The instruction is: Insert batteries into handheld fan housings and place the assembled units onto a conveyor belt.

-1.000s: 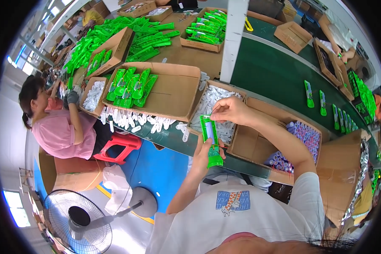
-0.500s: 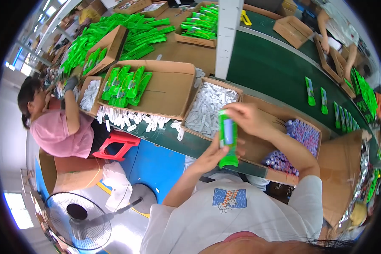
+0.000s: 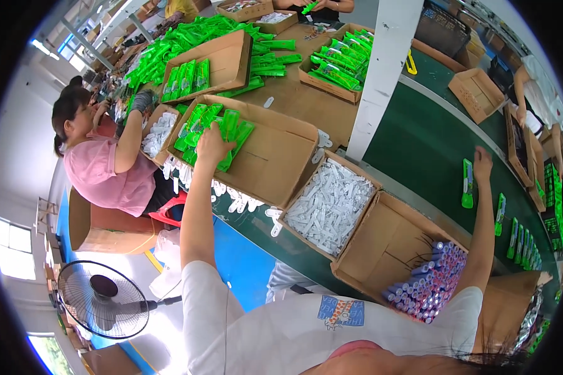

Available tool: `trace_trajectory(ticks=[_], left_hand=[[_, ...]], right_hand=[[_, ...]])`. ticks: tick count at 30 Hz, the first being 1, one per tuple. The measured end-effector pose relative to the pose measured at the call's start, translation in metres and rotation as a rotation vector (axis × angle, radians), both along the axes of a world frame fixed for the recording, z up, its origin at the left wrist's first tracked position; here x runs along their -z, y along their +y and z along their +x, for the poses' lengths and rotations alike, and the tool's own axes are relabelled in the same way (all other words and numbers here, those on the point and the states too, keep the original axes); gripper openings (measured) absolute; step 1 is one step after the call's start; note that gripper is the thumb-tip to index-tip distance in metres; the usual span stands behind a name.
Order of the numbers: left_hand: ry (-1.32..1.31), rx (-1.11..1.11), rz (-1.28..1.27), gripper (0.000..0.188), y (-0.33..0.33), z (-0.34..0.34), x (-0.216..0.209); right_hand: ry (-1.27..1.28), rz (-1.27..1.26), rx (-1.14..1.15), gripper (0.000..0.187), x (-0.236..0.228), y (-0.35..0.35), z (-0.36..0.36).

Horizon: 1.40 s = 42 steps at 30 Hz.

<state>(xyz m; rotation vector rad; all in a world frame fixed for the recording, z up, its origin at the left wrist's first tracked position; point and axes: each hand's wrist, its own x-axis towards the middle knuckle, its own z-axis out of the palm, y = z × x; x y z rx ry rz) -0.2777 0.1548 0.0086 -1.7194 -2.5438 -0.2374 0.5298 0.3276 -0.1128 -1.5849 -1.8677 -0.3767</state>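
Note:
My left hand (image 3: 213, 149) reaches into a shallow cardboard box (image 3: 281, 147) at the centre left. Its fingers and thumb close around one of the long green plastic cases (image 3: 229, 124) lying there in a group. My right hand (image 3: 481, 164) is stretched out over the dark green conveyor belt (image 3: 413, 140) on the right. Right beside it lies a single green case (image 3: 467, 183) with a pale insert, and I see nothing between its fingers, which look loosely spread. Farther along the belt lie another green case (image 3: 500, 214) and a row of several more.
Before me stand a box of white plastic pieces (image 3: 331, 203) and a box of purple-blue cylinders with thin wires (image 3: 428, 284). A white post (image 3: 385, 81) rises beside the belt. A co-worker in pink (image 3: 109, 159) sits at left; a fan (image 3: 104, 294) stands behind.
The green case that both hands held over the white pieces is out of them. My left hand has moved left into the box; my right has gone out over the belt. The view has shifted.

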Motion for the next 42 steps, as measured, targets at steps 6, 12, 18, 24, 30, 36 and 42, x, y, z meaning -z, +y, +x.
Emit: trace_trajectory(ticks=[6, 12, 18, 24, 30, 36, 42], left_hand=[[0.056, 0.248, 0.369, 0.060, -0.072, 0.011, 0.030], [-1.888, 0.576, -0.097, 0.072, -0.183, 0.207, -0.029], [-1.812, 0.562, 0.172, 0.068, -0.208, 0.254, 0.012], [-1.812, 0.624, 0.156, 0.059, -0.206, 0.268, 0.014], [-2.301, 0.188, 0.397, 0.058, -0.214, 0.272, -0.006], [-1.582, 0.656, 0.281, 0.061, -0.219, 0.282, 0.019], [-2.001, 0.407, 0.095, 0.050, -0.220, 0.287, 0.010]], right_hand=[[0.363, -0.356, -0.580, 0.013, -0.139, -0.152, -0.227], [0.746, -1.006, -0.805, 0.013, -0.172, -0.295, -0.330], [0.542, -0.559, -0.916, 0.016, -0.159, -0.323, -0.394], [0.710, -0.580, -0.878, 0.016, -0.142, -0.336, -0.380], [1.109, -0.680, -0.810, 0.005, -0.128, -0.360, -0.366], [0.847, -0.652, -0.773, 0.010, -0.173, -0.349, -0.376], [0.668, -0.319, -0.625, 0.015, -0.155, -0.374, -0.377]])
